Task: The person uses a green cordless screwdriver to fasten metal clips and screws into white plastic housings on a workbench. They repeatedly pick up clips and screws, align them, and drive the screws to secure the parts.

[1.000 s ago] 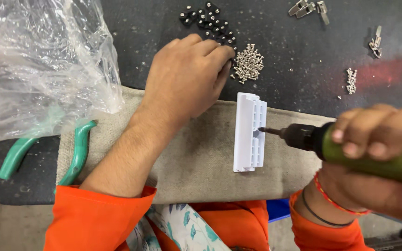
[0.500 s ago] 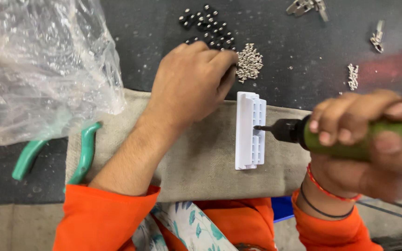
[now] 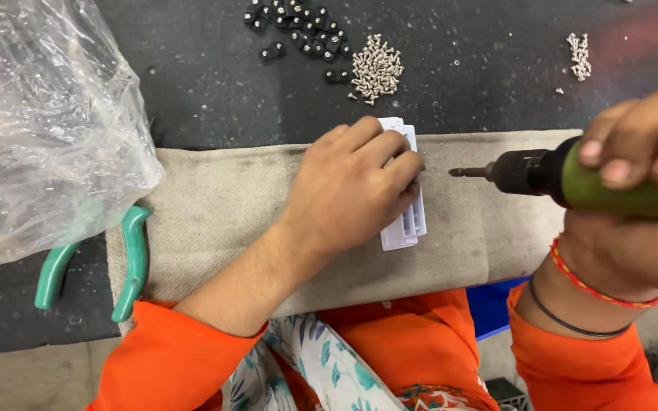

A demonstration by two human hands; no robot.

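Your left hand (image 3: 352, 190) lies flat over the white plastic part (image 3: 407, 221), fingers (image 3: 390, 148) close together and curled down on its top, pinning it to the cloth mat (image 3: 222, 205) on the tabletop (image 3: 215, 84). Only the part's right edge and near end show past your knuckles; it is a long, ribbed white block. Your right hand (image 3: 641, 190) is wrapped tight around the green electric screwdriver (image 3: 573, 176), fingers clamped on its body. The bit points left at the part, just beside your left fingertips, not touching it. Beyond your left fingers lie a heap of small screws (image 3: 377, 68) and black pieces (image 3: 298, 27). Left of your forearm are green-handled pliers (image 3: 135, 259) and a clear plastic bag (image 3: 39, 129).
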